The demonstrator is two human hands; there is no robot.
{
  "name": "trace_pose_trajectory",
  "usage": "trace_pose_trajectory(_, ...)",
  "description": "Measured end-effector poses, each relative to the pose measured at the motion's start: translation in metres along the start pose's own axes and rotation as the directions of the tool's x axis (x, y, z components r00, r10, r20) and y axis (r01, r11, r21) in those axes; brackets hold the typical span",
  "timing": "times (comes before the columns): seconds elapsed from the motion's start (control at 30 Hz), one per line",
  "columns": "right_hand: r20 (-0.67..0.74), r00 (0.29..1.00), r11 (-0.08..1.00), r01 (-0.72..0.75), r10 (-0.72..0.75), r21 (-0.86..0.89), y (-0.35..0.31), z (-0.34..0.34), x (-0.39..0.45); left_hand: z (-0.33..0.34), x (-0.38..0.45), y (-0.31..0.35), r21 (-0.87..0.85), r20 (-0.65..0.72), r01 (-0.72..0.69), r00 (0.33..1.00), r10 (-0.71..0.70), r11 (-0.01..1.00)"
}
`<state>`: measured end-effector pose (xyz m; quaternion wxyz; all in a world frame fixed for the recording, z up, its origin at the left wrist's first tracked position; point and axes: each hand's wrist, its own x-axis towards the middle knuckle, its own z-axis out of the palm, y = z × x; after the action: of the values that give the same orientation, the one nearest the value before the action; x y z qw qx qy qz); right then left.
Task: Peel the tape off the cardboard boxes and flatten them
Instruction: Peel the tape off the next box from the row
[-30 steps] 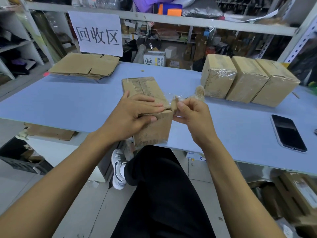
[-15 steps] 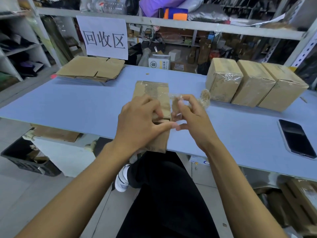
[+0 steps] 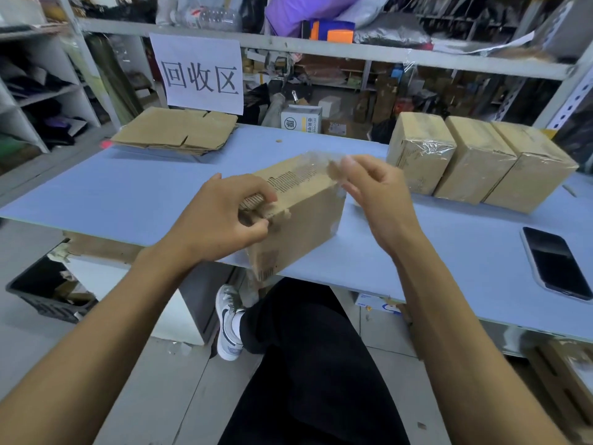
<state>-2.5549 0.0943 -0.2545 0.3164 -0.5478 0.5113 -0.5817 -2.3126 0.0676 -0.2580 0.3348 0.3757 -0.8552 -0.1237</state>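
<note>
Clear tape (image 3: 316, 162), crinkled and partly lifted, is pinched between the thumb and fingertips of the right hand (image 3: 373, 194) at the far top edge of a cardboard box (image 3: 305, 216). The left hand (image 3: 221, 220) grips the box's near end, fingers curled over its torn edge. The box sits tilted at the front edge of the blue desk (image 3: 128, 194). To the right, three taped boxes (image 3: 478, 159) stand side by side, touching. A stack of flattened cardboard (image 3: 179, 130) lies far left, and a phone (image 3: 555, 263) rests near the right edge.
</note>
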Motion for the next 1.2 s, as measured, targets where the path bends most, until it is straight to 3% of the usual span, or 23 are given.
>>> trace_pose_trajectory(0.07, -0.004, 0.998, 0.992, 0.063, -0.064, -0.111, -0.003, 0.012, 0.002, -0.007, 0.008, 0.006, -0.014, 0.049, 0.046, 0.998, -0.045, 0.999)
trace_pose_trajectory(0.17, -0.004, 0.998, 0.993, 0.059, -0.060, -0.104, -0.006, 0.024, 0.011, -0.009, 0.031, 0.010, -0.029, 0.108, 0.161, 0.982, -0.157, 0.986)
trace_pose_trajectory(0.27, -0.021, 1.000, 0.999, 0.020, -0.021, -0.043, -0.006, 0.028, 0.021, 0.007, 0.055, 0.014, -0.014, 0.006, 0.161, 0.987, -0.161, 0.987)
trace_pose_trajectory(0.4, -0.027, 1.000, 0.999, -0.001, 0.000, -0.041, 0.000, 0.029, 0.028, 0.033, 0.061, 0.010, -0.202, -0.199, 0.203, 0.949, -0.243, 0.958)
trace_pose_trajectory(0.6, 0.002, 0.999, 0.997, 0.036, -0.036, -0.067, 0.009, 0.044, 0.033, 0.038, 0.057, 0.004, -0.333, -0.218, 0.238, 0.922, -0.321, 0.912)
trace_pose_trajectory(0.67, -0.022, 0.998, 0.993, 0.054, -0.056, -0.108, 0.012, 0.046, 0.038, 0.036, 0.055, 0.005, -0.362, -0.160, 0.234, 0.938, -0.307, 0.902)
trace_pose_trajectory(0.77, 0.026, 0.998, 0.986, 0.069, -0.065, -0.149, 0.012, 0.050, 0.042, 0.036, 0.056, 0.004, -0.254, -0.100, 0.200, 0.968, -0.231, 0.946)
trace_pose_trajectory(0.9, 0.097, 0.984, 0.932, 0.173, -0.150, -0.318, 0.012, 0.041, 0.046, 0.039, 0.058, 0.000, -0.210, -0.167, 0.223, 0.951, -0.259, 0.952)
trace_pose_trajectory(1.0, 0.032, 0.999, 0.933, 0.046, -0.037, -0.356, 0.007, 0.028, 0.056, 0.042, 0.059, -0.001, -0.149, -0.175, 0.209, 0.957, -0.233, 0.967)
trace_pose_trajectory(1.07, 0.089, 0.996, 0.932, 0.025, 0.008, -0.362, 0.003, 0.026, 0.059, 0.043, 0.060, -0.002, -0.144, -0.180, 0.188, 0.960, -0.213, 0.972)
trace_pose_trajectory(1.2, 0.055, 0.998, 0.971, -0.010, 0.024, -0.241, -0.006, 0.028, 0.069, 0.042, 0.057, -0.004, -0.182, -0.198, 0.167, 0.959, -0.203, 0.969)
